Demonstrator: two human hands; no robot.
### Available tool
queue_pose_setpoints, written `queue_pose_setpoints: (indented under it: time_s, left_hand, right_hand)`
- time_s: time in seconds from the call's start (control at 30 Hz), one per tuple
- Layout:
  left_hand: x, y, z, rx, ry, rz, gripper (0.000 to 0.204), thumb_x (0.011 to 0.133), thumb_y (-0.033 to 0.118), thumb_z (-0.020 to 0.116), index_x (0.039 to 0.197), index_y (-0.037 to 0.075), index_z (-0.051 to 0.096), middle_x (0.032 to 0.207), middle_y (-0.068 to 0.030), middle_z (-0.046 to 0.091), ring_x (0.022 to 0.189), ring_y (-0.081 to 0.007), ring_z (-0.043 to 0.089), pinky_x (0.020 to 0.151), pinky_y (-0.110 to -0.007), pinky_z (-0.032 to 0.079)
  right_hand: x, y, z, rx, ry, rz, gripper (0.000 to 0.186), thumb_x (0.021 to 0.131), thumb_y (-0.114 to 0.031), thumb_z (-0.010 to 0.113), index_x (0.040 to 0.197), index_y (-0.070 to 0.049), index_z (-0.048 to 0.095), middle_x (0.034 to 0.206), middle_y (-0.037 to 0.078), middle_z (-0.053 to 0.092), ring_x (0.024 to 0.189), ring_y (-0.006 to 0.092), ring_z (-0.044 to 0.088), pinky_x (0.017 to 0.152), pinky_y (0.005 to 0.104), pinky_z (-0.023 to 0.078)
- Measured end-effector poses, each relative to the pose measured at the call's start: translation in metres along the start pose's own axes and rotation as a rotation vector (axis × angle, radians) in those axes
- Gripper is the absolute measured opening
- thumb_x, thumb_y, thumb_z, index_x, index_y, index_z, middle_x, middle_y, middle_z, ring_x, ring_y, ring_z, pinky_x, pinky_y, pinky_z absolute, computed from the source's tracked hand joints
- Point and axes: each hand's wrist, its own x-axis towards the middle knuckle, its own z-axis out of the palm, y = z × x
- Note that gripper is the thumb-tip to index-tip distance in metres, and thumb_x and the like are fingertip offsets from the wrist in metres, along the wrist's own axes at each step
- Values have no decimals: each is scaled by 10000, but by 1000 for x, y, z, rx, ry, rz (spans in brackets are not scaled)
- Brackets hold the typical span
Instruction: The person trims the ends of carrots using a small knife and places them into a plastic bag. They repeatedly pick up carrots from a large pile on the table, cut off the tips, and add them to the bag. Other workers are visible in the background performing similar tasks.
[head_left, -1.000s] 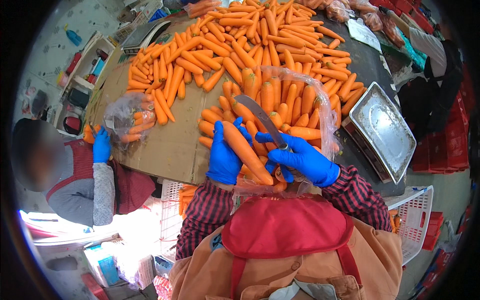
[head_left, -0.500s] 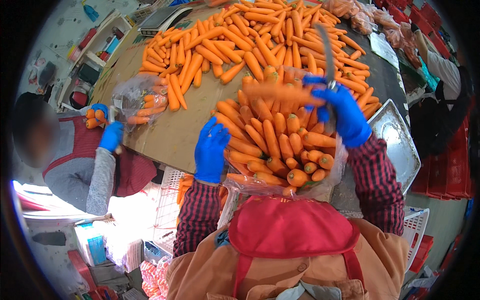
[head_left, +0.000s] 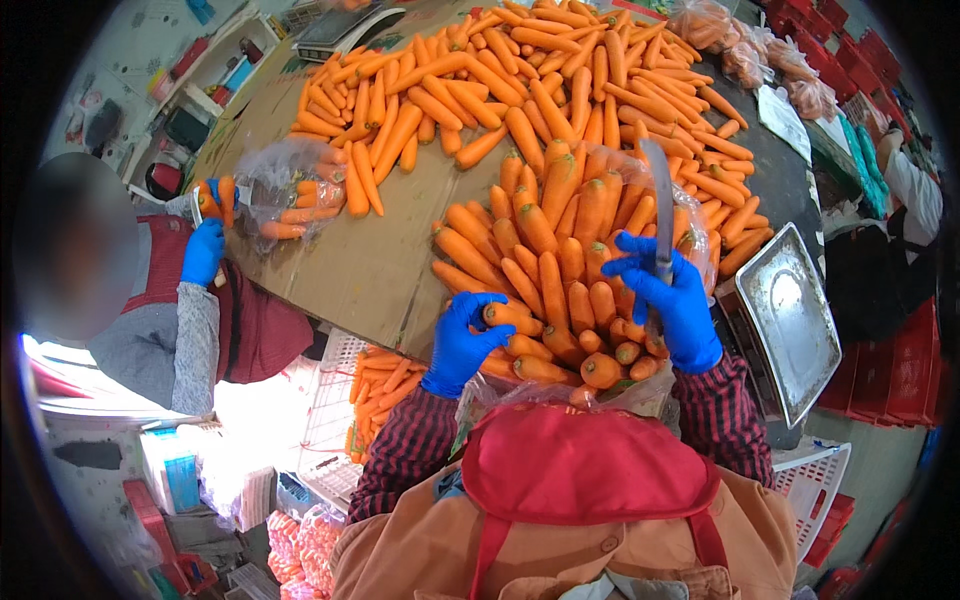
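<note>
Bagged carrots (head_left: pixel 552 285): orange, heaped, overlapping. Bag (head_left: pixel 650 388): clear plastic, open, crumpled around them. Single carrot (head_left: pixel 513 317): orange, blunt end toward ten o'clock; lies at the heap's eight o'clock. Knife (head_left: pixel 661 200): long grey blade, tip toward twelve; at the heap's two o'clock, handle partly hidden.

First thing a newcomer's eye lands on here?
Probably the bright carrot pile across the table's far side. Next, the knife in the blue-gloved right hand, blade pointing away from the wearer. Then the blue-gloved left hand, at one end of a nearer carrot.
</note>
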Motion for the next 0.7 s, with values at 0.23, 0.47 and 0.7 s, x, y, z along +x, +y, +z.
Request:
queue_pose_setpoints:
  time_s: [0.23,0.47,0.7]
  left_hand:
    - [11,55,5,-333,194,129,326,810,113,692,1102,39,568,1009,-55,582,853,-128,574,726,-278,496]
    - [16,38,-3,-1043,121,-294,340,930,351,559,1073,44,592,908,-52,640,741,-149,599,607,-283,498]
    - [1,29,11,-981,91,-559,327,907,412,581,982,94,599,758,-23,622,636,-122,586,504,-253,463]
  right_hand:
    - [-35,19,-16,-41,50,85,358,859,-106,652,1204,-47,577,985,65,659,789,87,613,542,191,463]
    - [-41,3,4,32,-132,64,457,838,-84,671,1275,-80,536,927,37,646,778,70,594,587,178,464]
    - [-33,0,27,64,-267,-16,451,855,-6,610,1295,-36,516,987,39,645,831,92,606,779,249,502]
